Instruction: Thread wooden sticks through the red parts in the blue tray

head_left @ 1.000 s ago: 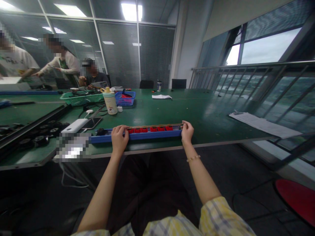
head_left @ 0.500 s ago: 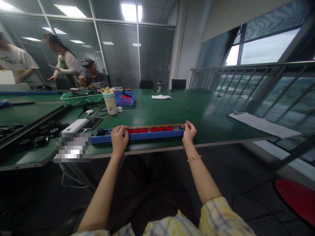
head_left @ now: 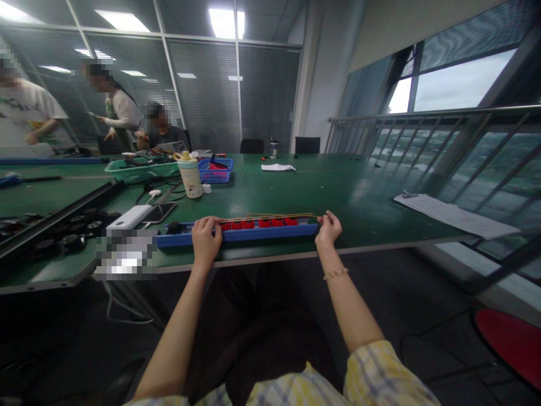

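A long blue tray (head_left: 262, 232) lies along the near edge of the green table (head_left: 321, 192). It holds a row of red parts (head_left: 258, 223) and a black part (head_left: 172, 227) at its left end. My left hand (head_left: 205, 240) rests curled on the tray, fingers over the leftmost red parts. My right hand (head_left: 328, 230) sits just past the tray's right end, pinching the end of a thin yellowish strip (head_left: 274, 216) that runs above the red parts toward my left hand.
A white power bank (head_left: 129, 216) and a phone (head_left: 158, 212) lie left of the tray. Behind stand a cream bottle (head_left: 190, 175), a blue basket (head_left: 216, 168) and a green basket (head_left: 141, 167). Papers (head_left: 452, 214) lie at right. Several people are at the far left.
My right hand has slid to the right, past the tray's end, drawing the thin strip with it. My left hand has stayed on the tray.
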`<action>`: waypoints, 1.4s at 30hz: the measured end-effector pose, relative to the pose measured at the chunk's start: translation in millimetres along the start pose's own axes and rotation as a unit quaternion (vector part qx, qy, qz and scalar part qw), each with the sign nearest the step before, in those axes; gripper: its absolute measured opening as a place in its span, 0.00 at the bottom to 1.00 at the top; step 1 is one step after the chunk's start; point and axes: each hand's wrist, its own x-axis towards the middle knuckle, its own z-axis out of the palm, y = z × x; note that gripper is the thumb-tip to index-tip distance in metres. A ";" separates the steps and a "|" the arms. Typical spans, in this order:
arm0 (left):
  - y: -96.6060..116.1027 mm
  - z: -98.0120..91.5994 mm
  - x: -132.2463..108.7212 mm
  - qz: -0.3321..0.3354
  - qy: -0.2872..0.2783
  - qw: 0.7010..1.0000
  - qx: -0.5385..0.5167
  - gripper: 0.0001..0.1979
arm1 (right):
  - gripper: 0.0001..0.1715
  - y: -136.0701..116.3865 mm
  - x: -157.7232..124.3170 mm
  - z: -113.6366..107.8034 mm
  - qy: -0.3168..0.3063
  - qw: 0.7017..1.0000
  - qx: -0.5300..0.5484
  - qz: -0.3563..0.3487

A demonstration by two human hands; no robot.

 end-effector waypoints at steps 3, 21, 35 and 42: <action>0.3 -0.4 -0.3 -0.003 -0.003 1.000 -0.002 0.11 | 0.15 -0.5 2.5 -0.8 0.040 0.999 0.003 0.010; 0.0 1.7 0.8 -0.002 -0.001 1.000 0.013 0.11 | 0.15 -6.4 5.1 -5.1 0.092 0.994 -0.019 -0.057; -0.7 0.1 2.4 0.006 -0.001 1.000 0.009 0.11 | 0.25 -15.5 17.5 -17.0 -0.062 0.996 -0.066 -0.021; 0.5 -1.5 2.7 0.003 -0.004 1.000 0.002 0.11 | 0.24 -32.8 31.3 -46.7 -0.225 0.926 -0.277 -0.127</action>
